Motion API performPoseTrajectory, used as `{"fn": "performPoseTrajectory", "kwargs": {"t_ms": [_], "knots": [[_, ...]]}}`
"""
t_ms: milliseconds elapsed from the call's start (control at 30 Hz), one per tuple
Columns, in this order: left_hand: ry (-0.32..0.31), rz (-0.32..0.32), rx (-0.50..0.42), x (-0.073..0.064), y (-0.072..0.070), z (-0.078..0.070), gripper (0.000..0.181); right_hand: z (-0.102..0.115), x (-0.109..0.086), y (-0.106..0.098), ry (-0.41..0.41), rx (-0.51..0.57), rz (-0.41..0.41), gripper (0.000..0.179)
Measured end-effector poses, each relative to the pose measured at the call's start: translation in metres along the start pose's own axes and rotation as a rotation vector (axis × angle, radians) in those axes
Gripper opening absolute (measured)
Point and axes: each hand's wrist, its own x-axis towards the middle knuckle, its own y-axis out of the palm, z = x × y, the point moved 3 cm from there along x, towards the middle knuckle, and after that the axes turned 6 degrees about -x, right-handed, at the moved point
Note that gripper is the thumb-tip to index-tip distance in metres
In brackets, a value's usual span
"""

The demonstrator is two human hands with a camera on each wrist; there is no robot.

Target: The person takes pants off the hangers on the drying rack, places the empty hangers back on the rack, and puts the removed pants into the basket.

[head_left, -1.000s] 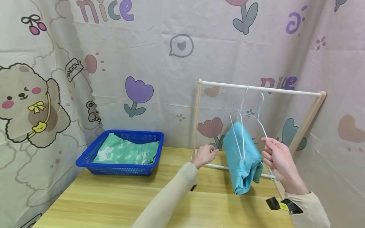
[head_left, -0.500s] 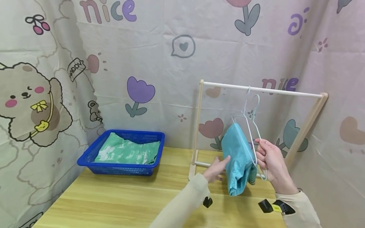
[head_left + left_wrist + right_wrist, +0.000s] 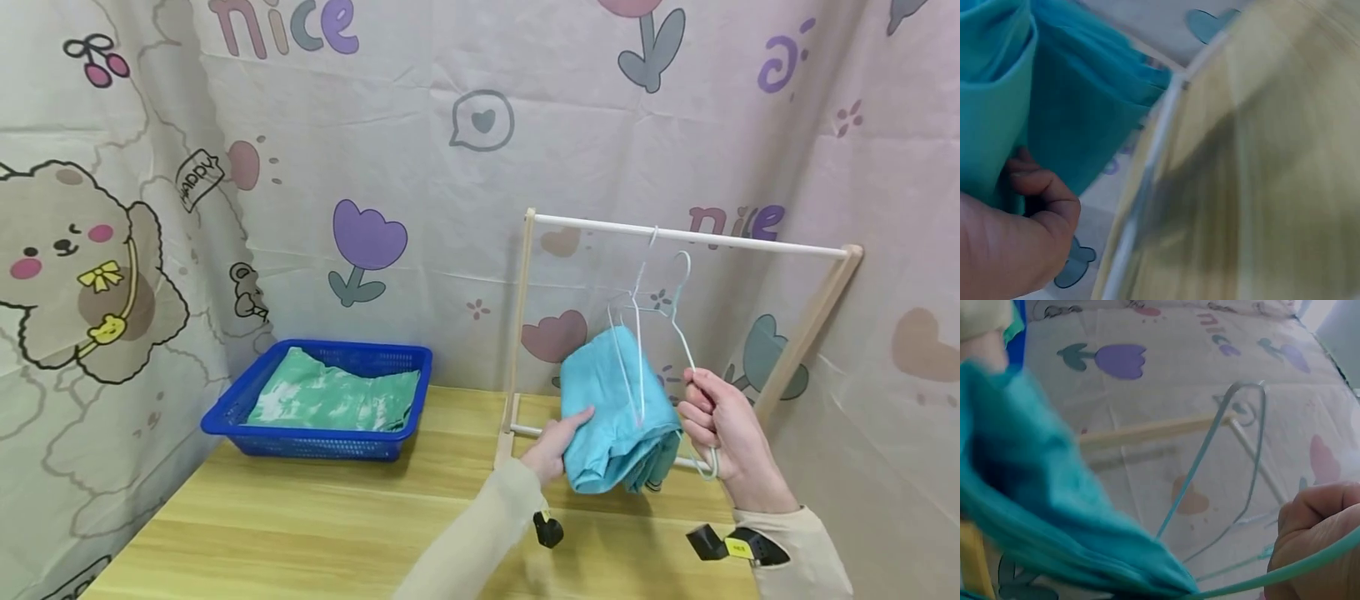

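Blue cloth (image 3: 600, 433) sits between hands: left hand (image 3: 555, 446) pinches its left edge, right hand (image 3: 722, 423) grips hanger (image 3: 682, 342) on its right. Long axis unclear, folds bunched.

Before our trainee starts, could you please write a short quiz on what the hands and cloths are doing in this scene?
1. True or false: the green cloth lies inside the blue basket.
2. Multiple choice: the right hand grips
a) the blue basket
b) a pale green hanger
c) the green cloth
3. Short answer: which hand grips the turquoise cloth?

Key
1. True.
2. b, the pale green hanger.
3. The left hand.
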Motion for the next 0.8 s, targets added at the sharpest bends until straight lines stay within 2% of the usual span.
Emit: {"fn": "performPoseTrajectory", "kwargs": {"t_ms": [33, 100, 200, 267, 367, 467, 533, 633, 800], "knots": [[0.005, -0.007, -0.009, 0.001, -0.001, -0.003, 0.097, 0.0, 0.0, -0.002, 0.006, 0.005, 0.008, 0.035], [0.008, 0.018, -0.039, 0.002, -0.003, -0.009, 0.083, -0.002, 0.0, -0.006, 0.02, -0.001, -0.003, 0.036], [0.031, 0.048, -0.038, 0.003, -0.006, -0.015, 0.058, -0.006, -0.001, -0.014, 0.058, -0.06, -0.081, 0.034], [0.086, 0.059, -0.001, 0.003, -0.007, -0.02, 0.053, -0.01, -0.003, -0.021, 0.082, -0.118, -0.139, 0.034], [0.218, 0.071, 0.085, 0.0, -0.006, -0.034, 0.058, -0.015, -0.003, -0.029, 0.097, -0.16, -0.173, 0.039], [0.337, 0.091, 0.153, -0.006, -0.002, -0.055, 0.052, -0.018, -0.002, -0.035, 0.077, -0.122, -0.138, 0.046], [0.382, 0.093, 0.169, -0.01, 0.002, -0.07, 0.044, -0.017, 0.0, -0.037, 0.071, -0.082, -0.114, 0.049], [0.419, 0.09, 0.139, -0.016, 0.009, -0.088, 0.031, -0.016, 0.003, -0.037, 0.081, -0.017, -0.091, 0.049], [0.466, 0.115, 0.036, -0.023, 0.017, -0.105, 0.029, -0.019, 0.008, -0.036, 0.117, 0.039, -0.065, 0.047]]}}
